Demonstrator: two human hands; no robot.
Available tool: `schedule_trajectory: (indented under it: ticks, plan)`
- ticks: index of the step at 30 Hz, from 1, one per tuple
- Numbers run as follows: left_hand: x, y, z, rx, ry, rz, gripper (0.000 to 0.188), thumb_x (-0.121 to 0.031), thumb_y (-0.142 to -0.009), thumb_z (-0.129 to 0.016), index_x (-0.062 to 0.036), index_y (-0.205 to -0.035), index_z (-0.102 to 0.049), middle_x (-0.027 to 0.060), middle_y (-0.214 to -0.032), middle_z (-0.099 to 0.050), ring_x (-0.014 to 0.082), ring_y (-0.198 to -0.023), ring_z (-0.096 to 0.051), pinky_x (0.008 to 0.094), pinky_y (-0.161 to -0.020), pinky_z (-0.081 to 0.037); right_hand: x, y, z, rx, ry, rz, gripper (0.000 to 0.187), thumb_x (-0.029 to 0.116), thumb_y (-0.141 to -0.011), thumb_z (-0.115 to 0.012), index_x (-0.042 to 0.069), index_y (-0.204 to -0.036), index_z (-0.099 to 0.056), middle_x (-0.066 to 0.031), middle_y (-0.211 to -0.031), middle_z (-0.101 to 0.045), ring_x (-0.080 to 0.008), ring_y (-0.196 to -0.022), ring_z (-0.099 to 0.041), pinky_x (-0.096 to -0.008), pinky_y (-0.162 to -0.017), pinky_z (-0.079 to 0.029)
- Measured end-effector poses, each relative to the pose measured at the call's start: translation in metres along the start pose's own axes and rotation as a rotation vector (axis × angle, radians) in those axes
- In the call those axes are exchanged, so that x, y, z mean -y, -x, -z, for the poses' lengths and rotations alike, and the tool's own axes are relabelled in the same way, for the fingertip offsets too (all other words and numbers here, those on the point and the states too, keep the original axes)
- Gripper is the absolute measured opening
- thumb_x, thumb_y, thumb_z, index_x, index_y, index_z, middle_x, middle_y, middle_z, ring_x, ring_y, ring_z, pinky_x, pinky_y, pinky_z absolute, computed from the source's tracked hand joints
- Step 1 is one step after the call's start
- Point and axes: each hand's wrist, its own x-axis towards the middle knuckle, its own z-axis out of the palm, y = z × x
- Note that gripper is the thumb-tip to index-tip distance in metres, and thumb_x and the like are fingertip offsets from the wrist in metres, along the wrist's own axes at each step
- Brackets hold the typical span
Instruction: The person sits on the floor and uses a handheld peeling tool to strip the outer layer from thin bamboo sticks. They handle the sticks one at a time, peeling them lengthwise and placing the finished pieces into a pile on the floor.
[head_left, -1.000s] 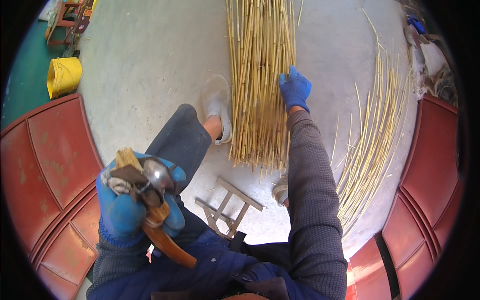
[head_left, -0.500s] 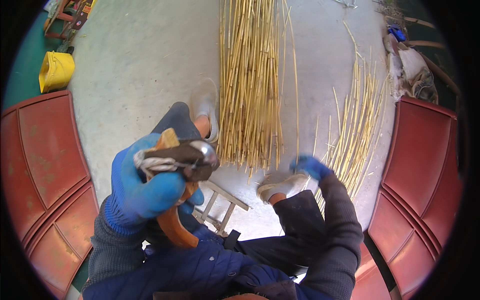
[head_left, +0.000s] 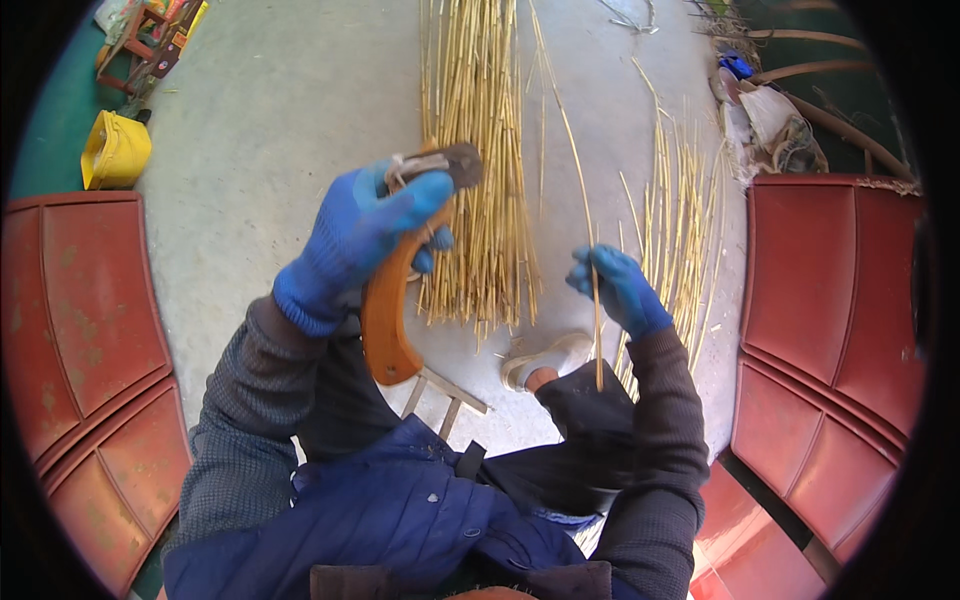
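Note:
My left hand [head_left: 350,240], in a blue work glove, is closed around a tool with a curved wooden handle [head_left: 385,325]. Pale string or cloth is bound near its dark metal head; I cannot make out its exact kind. My gloved right hand [head_left: 625,292] pinches a thin yellow cane [head_left: 598,362] close to its lower end. That cane slants up and away toward the far end of a large bundle of canes [head_left: 472,200] on the floor. Part of the bundle's near left side lies behind my left hand and the tool.
A looser pile of canes [head_left: 688,225] spreads at the right. Red padded seats [head_left: 90,300] stand left, with more red seats [head_left: 825,300] right. A yellow bucket [head_left: 124,150] is far left, sacks [head_left: 775,125] far right. A small wooden frame [head_left: 452,402] lies below my left hand.
My right hand has risen from the floor near the shoe and now holds up a single cane. My left hand has moved forward and right with the tool, which has turned.

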Motion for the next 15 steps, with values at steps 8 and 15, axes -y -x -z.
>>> schedule_trajectory:
  ticks: [8,15]
  plan:
    - [0.013,-0.017,0.004,0.01,-0.143,-0.146,0.057,-0.044,-0.097,-0.066,0.0064,-0.122,-0.06,0.0129,-0.096,-0.069,0.0158,-0.079,-0.07,0.0264,-0.066,-0.06,-0.003,0.23,-0.04,-0.058,0.122,-0.071,0.026,0.021,-0.098,-0.058,-0.003,-0.09,-0.063,-0.0137,-0.076,-0.065,-0.0172,-0.07,-0.064,-0.0285,-0.069,-0.054]
    - [0.033,0.001,-0.035,0.194,-0.159,-0.187,0.047,-0.034,-0.098,-0.066,0.0039,-0.126,-0.062,0.0079,-0.099,-0.067,0.0125,-0.08,-0.066,0.0266,-0.067,-0.057,-0.012,0.283,-0.064,-0.221,0.206,0.315,0.022,0.018,-0.103,-0.059,-0.002,-0.102,-0.066,-0.0087,-0.083,-0.07,-0.0143,-0.073,-0.068,-0.0234,-0.064,-0.053]
